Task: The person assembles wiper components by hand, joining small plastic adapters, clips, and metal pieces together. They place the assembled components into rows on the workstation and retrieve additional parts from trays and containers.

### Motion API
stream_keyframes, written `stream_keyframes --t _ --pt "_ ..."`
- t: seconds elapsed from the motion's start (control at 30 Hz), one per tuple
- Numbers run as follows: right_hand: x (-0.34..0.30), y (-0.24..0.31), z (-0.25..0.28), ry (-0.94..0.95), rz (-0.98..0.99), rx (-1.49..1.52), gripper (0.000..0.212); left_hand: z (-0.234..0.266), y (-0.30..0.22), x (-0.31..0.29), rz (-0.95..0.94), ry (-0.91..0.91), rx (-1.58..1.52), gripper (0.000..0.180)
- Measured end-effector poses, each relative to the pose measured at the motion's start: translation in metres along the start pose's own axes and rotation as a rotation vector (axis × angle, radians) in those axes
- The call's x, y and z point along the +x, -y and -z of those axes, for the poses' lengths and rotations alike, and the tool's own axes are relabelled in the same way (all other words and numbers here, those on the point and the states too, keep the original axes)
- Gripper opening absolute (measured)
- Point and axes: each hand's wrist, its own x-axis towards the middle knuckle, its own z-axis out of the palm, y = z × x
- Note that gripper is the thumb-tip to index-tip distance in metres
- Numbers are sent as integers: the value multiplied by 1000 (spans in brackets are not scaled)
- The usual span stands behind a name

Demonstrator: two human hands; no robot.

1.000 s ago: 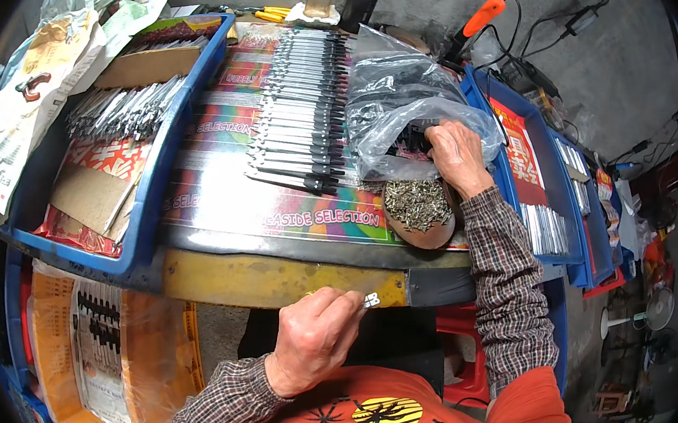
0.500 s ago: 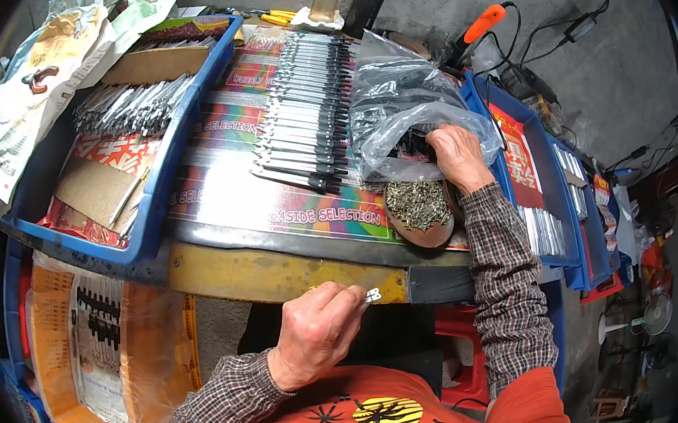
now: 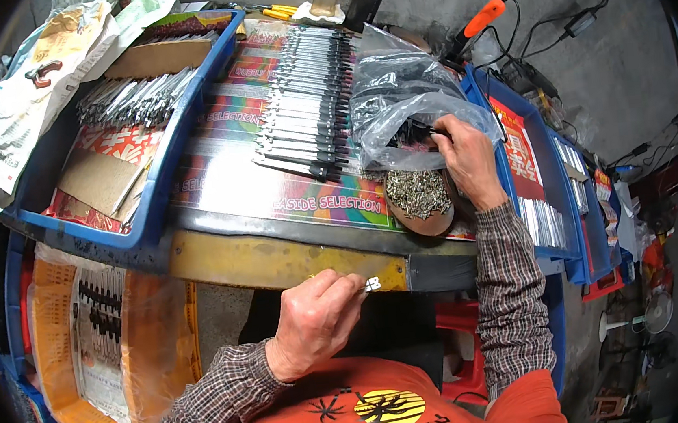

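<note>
My left hand (image 3: 317,324) is closed in front of the table's edge, gripping small white-silver metal pieces (image 3: 372,284) whose ends stick out past the fingertips. At the mouth of a clear plastic bag (image 3: 407,156), my right hand (image 3: 468,158) pinches a small black part (image 3: 435,130). More black parts lie inside the bag. Just below it sits an oval dish (image 3: 430,223) heaped with tiny brass-coloured metal pieces (image 3: 419,191). Left of the bag runs a long row of slim silver tools with black ends (image 3: 304,105), laid side by side.
A blue tray (image 3: 145,230) with silver strips and cardboard stands at the left, a paper sack over it. Blue bins (image 3: 545,143) holding metal strips line the right. An orange-handled tool (image 3: 484,18) with a cord stands behind the bag. An orange crate (image 3: 55,353) sits lower left.
My right hand has drawn slightly back from inside the bag, and a black part now shows at its fingertips. My left hand has moved up slightly, still gripping the metal pieces.
</note>
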Motion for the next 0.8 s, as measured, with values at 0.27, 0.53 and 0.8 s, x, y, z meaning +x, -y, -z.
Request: stream_keyframes --t 0.27,0.53,0.8 --pt "-82 79 49 74 -13 568 14 6 -14 0 36 5 -33 21" --pt "-146 103 49 176 -163 1008 16 0 -27 -7 74 90 -100 20" --pt "-168 109 47 185 -359 1190 20 -4 -35 -11 85 126 -92 21"
